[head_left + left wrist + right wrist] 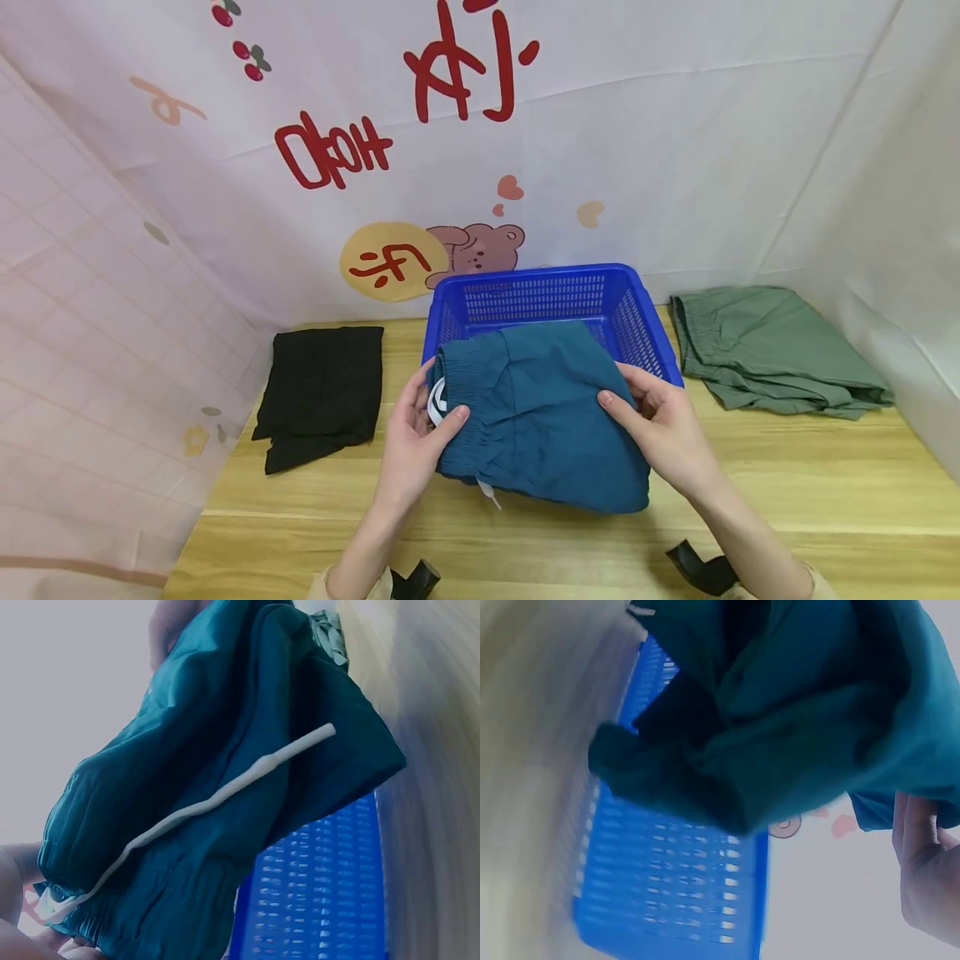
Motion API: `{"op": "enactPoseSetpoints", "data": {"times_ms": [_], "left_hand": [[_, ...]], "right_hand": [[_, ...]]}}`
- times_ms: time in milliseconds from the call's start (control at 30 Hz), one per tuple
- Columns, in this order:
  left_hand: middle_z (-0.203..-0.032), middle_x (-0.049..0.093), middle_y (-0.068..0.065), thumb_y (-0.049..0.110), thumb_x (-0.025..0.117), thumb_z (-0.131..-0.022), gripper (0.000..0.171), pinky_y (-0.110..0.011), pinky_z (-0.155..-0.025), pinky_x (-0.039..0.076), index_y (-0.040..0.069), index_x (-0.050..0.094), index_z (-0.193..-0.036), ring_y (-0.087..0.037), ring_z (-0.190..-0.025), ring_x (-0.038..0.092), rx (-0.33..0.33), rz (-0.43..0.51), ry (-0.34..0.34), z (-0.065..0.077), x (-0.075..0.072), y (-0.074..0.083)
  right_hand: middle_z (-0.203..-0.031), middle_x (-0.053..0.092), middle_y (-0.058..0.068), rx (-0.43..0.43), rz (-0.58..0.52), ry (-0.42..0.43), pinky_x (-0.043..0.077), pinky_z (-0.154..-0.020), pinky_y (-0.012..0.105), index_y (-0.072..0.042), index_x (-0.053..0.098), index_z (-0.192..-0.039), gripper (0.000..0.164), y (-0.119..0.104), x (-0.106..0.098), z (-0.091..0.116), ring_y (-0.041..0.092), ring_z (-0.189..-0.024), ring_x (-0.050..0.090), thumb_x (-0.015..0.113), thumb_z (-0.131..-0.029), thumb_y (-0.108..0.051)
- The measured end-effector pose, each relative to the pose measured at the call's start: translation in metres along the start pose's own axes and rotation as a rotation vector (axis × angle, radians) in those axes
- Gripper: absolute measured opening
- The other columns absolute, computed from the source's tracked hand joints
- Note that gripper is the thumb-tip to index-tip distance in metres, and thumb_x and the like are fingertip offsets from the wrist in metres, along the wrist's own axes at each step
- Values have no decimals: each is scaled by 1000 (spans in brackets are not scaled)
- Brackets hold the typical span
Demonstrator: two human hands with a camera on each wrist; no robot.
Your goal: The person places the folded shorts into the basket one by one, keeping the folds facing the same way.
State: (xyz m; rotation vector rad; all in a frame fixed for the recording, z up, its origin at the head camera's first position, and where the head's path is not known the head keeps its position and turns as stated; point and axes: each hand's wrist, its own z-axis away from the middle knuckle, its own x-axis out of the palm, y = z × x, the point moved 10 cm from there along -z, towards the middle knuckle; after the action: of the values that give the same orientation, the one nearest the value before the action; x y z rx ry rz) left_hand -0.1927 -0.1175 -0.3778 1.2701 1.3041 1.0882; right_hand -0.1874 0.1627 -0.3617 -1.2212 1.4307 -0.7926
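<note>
Left hand (411, 442) and right hand (666, 423) pinch opposite ends of the shorts (558, 417), raised between them, the basket (536, 271) just beyond; the underside's folds are hard to make out. Seems a mid-air handling step; the next move calls for level, matched grips

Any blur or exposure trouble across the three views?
Head: teal garment and blue basket fairly crisp, lighting fairly even; left wrist: garment folds in dark shadow, white drawstring distinct, wooden table soft; right wrist: basket and garment's lower edge blurred, backdrop washed out.
</note>
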Motion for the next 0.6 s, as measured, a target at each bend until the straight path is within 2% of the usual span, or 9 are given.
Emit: {"op": "enactPoseSetpoints", "data": {"times_ms": [167, 267, 333, 500, 600], "left_hand": [[-159, 52, -20, -3, 69, -97, 76, -11, -105, 51, 7, 32, -163, 3, -130, 60, 31, -31, -14, -9, -4, 17], [-158, 53, -19, -2, 71, -96, 76, -11, -106, 51, 7, 34, -162, -2, -133, 60, 66, -69, -4, -16, -7, 28], [-157, 55, -18, -2, 71, -96, 76, -11, -106, 51, 8, 35, -162, -6, -134, 61, 75, -84, 7, -20, -9, 33], [-154, 57, -17, -1, 71, -96, 75, -12, -101, 54, 9, 36, -162, -14, -130, 64, 86, -98, 27, -30, -14, 44], [-153, 58, -17, -1, 71, -96, 74, -14, -100, 56, 9, 37, -161, -22, -131, 65, 113, -105, 33, -40, -16, 50]], "right_hand": [[-116, 78, 21, -33, 101, -28, 62, -74, 24, 0, 63, -141, 38, -19, -4, -15, -2, -87, 73, 63, -105, -10], [-121, 77, 22, -27, 145, -51, 62, -76, 22, -1, 61, -144, 40, -27, -7, -26, -5, -88, 73, 64, -105, -10], [-125, 76, 21, -14, 171, -75, 62, -77, 21, -2, 59, -146, 42, -32, -8, -34, -2, -92, 74, 63, -105, -11], [-135, 72, 22, -17, 233, -137, 61, -83, 20, -2, 55, -150, 46, -44, -8, -53, 23, -105, 79, 63, -106, -15], [-136, 71, 21, -37, 269, -148, 63, -85, 25, -4, 56, -149, 46, -50, -9, -65, 32, -107, 78, 63, -106, -16]]}}
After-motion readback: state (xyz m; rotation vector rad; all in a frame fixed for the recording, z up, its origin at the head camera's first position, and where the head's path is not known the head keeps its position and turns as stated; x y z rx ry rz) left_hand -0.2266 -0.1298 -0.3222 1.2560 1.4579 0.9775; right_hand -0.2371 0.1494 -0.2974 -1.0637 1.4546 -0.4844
